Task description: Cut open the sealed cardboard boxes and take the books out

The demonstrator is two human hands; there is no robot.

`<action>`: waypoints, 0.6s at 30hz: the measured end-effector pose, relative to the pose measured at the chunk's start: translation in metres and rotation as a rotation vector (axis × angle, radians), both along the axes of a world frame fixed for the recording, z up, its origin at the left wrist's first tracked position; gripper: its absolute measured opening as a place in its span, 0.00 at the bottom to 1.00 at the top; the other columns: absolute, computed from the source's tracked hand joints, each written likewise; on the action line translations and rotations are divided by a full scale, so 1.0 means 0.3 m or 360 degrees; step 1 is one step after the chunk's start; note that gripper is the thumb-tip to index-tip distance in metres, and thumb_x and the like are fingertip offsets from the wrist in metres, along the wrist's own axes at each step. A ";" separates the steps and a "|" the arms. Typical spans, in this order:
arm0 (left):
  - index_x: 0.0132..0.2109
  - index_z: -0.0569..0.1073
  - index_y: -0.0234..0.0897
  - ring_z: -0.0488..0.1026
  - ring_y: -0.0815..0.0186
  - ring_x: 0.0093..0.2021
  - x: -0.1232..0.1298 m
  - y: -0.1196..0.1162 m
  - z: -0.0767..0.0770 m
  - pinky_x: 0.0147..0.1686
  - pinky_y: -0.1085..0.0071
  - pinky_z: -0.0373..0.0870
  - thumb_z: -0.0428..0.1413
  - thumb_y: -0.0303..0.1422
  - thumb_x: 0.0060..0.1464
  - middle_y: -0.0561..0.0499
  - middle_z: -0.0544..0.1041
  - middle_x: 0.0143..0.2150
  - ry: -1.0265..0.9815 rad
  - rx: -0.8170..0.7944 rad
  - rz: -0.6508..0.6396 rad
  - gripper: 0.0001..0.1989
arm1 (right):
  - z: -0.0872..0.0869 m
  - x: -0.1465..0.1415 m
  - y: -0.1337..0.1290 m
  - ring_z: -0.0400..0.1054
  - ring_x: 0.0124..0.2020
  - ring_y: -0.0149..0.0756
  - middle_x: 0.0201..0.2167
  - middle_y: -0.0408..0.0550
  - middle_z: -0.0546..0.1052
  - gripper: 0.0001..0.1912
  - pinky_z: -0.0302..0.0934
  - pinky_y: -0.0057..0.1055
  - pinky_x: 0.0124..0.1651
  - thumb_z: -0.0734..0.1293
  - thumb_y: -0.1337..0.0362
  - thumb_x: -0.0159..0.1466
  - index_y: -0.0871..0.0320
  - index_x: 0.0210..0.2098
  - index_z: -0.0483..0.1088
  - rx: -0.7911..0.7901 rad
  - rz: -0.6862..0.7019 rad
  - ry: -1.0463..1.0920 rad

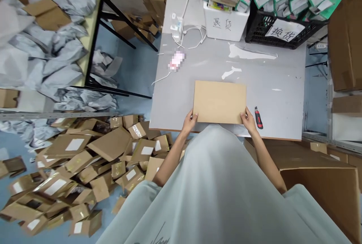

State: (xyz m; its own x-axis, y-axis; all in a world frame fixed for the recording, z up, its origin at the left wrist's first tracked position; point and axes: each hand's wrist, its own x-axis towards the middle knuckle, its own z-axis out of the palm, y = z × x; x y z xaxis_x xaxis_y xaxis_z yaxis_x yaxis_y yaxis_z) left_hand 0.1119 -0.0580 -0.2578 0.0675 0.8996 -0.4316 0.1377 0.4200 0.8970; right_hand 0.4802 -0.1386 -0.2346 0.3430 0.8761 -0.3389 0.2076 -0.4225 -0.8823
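A flat, plain brown cardboard box (220,102) lies at the front edge of the grey table (283,93). My left hand (190,120) grips its lower left corner, thumb on top and fingers curled at the side. At the lower right corner, my right hand (248,120) holds it the same way. Just right of that hand, a red and black box cutter (258,118) rests on the table, touched by neither hand.
White bin (224,23) and black crate (291,29) of green boxes stand at the table's back. Cables and a power strip (177,29) lie back left. Cardboard boxes (110,148) cover the floor at left; a large open carton (316,157) is at right.
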 end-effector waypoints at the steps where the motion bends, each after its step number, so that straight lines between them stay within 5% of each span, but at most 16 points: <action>1: 0.72 0.78 0.39 0.76 0.48 0.72 0.000 -0.005 -0.007 0.74 0.50 0.72 0.65 0.50 0.66 0.39 0.77 0.75 0.0000 -0.0010 0.0004 0.34 | -0.013 0.010 0.000 0.71 0.75 0.55 0.76 0.52 0.75 0.50 0.65 0.53 0.79 0.71 0.35 0.69 0.50 0.82 0.63 -0.0016 0.0006 0.0027; 5: 0.73 0.77 0.42 0.75 0.50 0.74 -0.023 -0.032 -0.023 0.74 0.50 0.72 0.60 0.52 0.72 0.40 0.76 0.76 -0.0029 -0.0182 0.0110 0.31 | -0.068 0.059 -0.052 0.61 0.82 0.52 0.81 0.54 0.67 0.50 0.60 0.50 0.82 0.68 0.30 0.69 0.52 0.80 0.65 -0.0116 -0.0084 0.0136; 10: 0.75 0.73 0.36 0.73 0.49 0.77 -0.054 -0.065 -0.049 0.77 0.47 0.69 0.45 0.52 0.79 0.33 0.72 0.78 -0.0005 -0.0399 0.0272 0.33 | -0.120 0.085 -0.171 0.71 0.75 0.61 0.78 0.66 0.71 0.52 0.66 0.62 0.76 0.64 0.29 0.68 0.57 0.78 0.68 -0.0270 -0.0215 0.0180; 18: 0.72 0.77 0.37 0.74 0.46 0.75 -0.010 -0.101 -0.054 0.72 0.47 0.76 0.44 0.59 0.77 0.35 0.77 0.74 -0.0005 -0.0408 0.0233 0.37 | -0.097 -0.013 -0.190 0.68 0.77 0.58 0.68 0.53 0.83 0.38 0.55 0.60 0.82 0.74 0.44 0.61 0.53 0.66 0.81 -0.0133 -0.0109 0.0187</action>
